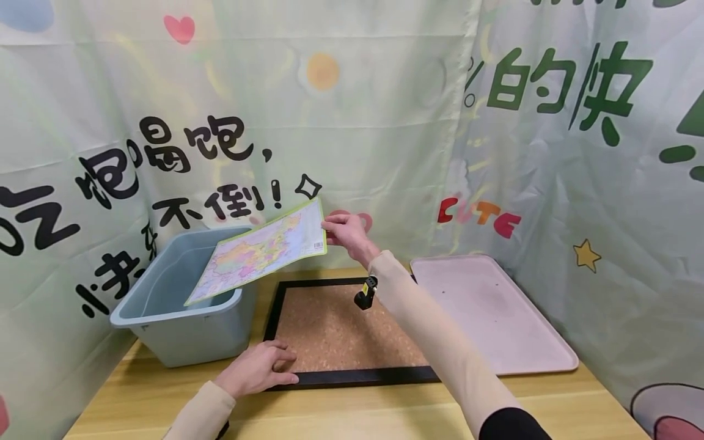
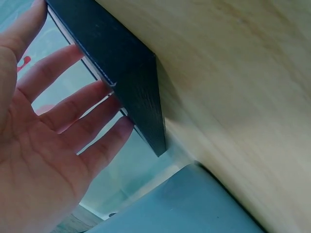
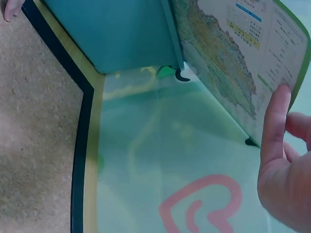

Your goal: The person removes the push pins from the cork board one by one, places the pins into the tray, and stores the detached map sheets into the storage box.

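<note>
A printed map sheet (image 1: 258, 250) with a yellow-green border hangs tilted, its lower left part over the blue-grey bin. My right hand (image 1: 352, 235) pinches it by the right edge; the right wrist view shows the back of the map (image 3: 218, 58), with the fingers at its margin. Below lies a cork board (image 1: 341, 324) in a black frame, flat on the table. My left hand (image 1: 258, 366) rests at the frame's front left corner, and in the left wrist view its outstretched fingers touch the dark frame edge (image 2: 116, 58).
The blue-grey bin (image 1: 181, 336) stands on the table's left, beside the board. A pale pink tray (image 1: 495, 311) lies to the right, under and beyond the right forearm. A printed curtain (image 1: 374, 122) encloses the wooden table (image 1: 352, 415) at the back and sides.
</note>
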### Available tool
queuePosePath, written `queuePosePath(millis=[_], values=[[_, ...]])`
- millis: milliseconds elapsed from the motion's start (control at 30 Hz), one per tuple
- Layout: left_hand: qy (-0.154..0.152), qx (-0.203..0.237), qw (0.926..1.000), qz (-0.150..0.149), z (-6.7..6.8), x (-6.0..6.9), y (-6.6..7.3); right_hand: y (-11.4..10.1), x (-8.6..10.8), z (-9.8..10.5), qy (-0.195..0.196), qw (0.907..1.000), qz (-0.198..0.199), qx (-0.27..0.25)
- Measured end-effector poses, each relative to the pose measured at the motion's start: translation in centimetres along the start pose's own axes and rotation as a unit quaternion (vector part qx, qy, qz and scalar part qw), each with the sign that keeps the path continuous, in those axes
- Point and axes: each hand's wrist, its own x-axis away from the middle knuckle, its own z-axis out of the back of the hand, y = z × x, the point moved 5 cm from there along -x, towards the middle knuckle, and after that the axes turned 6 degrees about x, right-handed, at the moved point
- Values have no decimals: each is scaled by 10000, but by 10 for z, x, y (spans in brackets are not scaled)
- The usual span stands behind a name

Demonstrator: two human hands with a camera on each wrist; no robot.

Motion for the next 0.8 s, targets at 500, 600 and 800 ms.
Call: queuePosePath(millis=[500,600,800], values=[[12,112,9999,73,0,0,2,2,2,-45,133,9992,202,-305],[17,158,9998,88,-1,0,2,1,3,-50,76,9987,271,-432],[24,90,9999,143,0,2,0,0,2,-54,-79,9986,353,-397]])
